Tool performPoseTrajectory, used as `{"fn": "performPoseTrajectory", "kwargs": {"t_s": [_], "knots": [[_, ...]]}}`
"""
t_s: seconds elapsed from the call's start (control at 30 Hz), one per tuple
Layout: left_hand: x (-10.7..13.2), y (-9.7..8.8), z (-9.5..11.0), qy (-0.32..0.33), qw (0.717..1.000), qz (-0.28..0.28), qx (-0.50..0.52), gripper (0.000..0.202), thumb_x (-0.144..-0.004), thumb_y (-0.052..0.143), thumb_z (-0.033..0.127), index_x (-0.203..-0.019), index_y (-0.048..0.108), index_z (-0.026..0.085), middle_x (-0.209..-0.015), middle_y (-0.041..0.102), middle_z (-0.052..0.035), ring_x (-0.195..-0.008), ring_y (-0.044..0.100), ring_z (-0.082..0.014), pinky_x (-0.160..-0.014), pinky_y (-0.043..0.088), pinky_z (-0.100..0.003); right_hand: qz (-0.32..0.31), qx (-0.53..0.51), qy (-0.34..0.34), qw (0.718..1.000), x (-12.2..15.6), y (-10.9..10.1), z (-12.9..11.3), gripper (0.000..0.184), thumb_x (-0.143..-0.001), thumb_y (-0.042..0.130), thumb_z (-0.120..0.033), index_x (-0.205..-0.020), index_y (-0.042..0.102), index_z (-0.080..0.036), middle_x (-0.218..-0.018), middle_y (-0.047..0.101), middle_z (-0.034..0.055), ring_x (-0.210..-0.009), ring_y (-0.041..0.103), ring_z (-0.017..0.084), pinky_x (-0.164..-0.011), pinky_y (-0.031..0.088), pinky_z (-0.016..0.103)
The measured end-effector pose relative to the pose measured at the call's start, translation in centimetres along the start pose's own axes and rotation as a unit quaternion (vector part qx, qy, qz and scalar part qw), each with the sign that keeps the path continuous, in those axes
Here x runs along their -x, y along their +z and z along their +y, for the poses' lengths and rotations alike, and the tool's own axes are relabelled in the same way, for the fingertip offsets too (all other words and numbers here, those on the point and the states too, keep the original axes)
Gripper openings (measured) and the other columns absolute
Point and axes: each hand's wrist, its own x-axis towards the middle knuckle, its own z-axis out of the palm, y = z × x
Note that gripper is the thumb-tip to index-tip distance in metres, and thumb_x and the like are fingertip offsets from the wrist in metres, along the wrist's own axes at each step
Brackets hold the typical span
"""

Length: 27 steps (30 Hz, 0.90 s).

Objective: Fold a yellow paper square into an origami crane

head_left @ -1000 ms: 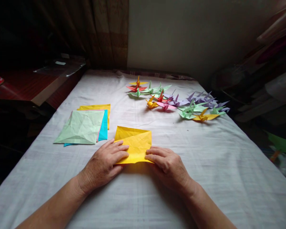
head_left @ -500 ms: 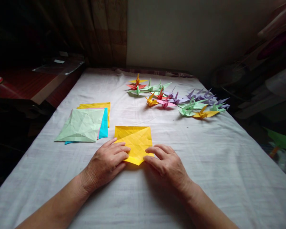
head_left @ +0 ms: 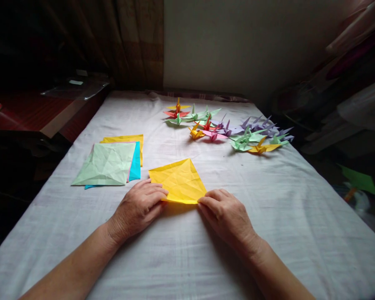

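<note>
Our creased, bright yellow, four-cornered paper sheet lies on the white cloth directly in front of us, nearer than the creased pale green paper square on the left. Our right hand pinches its near right corner between thumb and forefinger. Our left hand lays its fingers, lightly spread, over the left side; we cannot tell whether its thumb grips from below. Handling it well, we judge, calls for a light pinch that leaves the corner undented, and flat left fingers that stop any slip. We should turn it gently, follow the existing creases, match edges carefully and press evenly, because the cloth beneath may give.
</note>
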Motion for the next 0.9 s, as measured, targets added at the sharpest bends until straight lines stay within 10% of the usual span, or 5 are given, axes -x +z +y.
{"fn": "performPoseTrajectory", "kwargs": {"t_s": [0.23,0.4,0.6,0.9], "knots": [[0.0,0.8,-0.1,-0.072,0.996,0.045,-0.028,0.018,-0.095,0.053,0.028,-0.107,0.061,0.018,-0.092,0.072,-0.0058,-0.083,0.067,-0.0204,-0.078,0.054,-0.036,0.002,-0.041,0.065,0.997,-0.2,0.9,0.4,0.02,-0.094,0.054,-0.028,-0.08,0.066,-0.022,-0.082,0.066,0.0032,-0.077,0.06,0.017,-0.07,0.043,0.028],[0.0,1.2,0.1,-0.042,0.992,0.066,-0.094,0.04,-0.094,0.053,0.02,-0.134,0.052,0.023,-0.131,0.061,-0.0129,-0.118,0.06,-0.0264,-0.097,0.05,-0.045,0.028,-0.032,0.065,0.997,-0.4,1.4,0.5,0.019,-0.094,0.053,-0.029,-0.08,0.065,-0.022,-0.078,0.065,0.003,-0.075,0.06,0.018,-0.068,0.041,0.028],[-0.5,1.4,2.1,0.056,0.99,-0.007,-0.127,0.028,-0.096,0.051,0.015,-0.118,0.067,0.022,-0.133,0.065,-0.0043,-0.134,0.049,-0.0274,-0.116,0.031,-0.051,0.042,-0.026,0.068,0.996,-0.6,1.7,0.4,0.02,-0.094,0.054,-0.029,-0.079,0.064,-0.022,-0.076,0.065,0.0027,-0.073,0.059,0.017,-0.067,0.039,0.027],[0.0,2.0,2.9,0.03,0.994,-0.08,-0.062,0.042,-0.098,0.049,0.039,-0.133,0.058,0.017,-0.136,0.061,-0.0087,-0.129,0.054,-0.0264,-0.114,0.038,-0.047,0.045,-0.034,0.083,0.995,-0.7,1.8,0.2,0.016,-0.092,0.057,-0.029,-0.079,0.062,-0.022,-0.075,0.064,0.0021,-0.073,0.058,0.017,-0.069,0.039,0.028]]}}
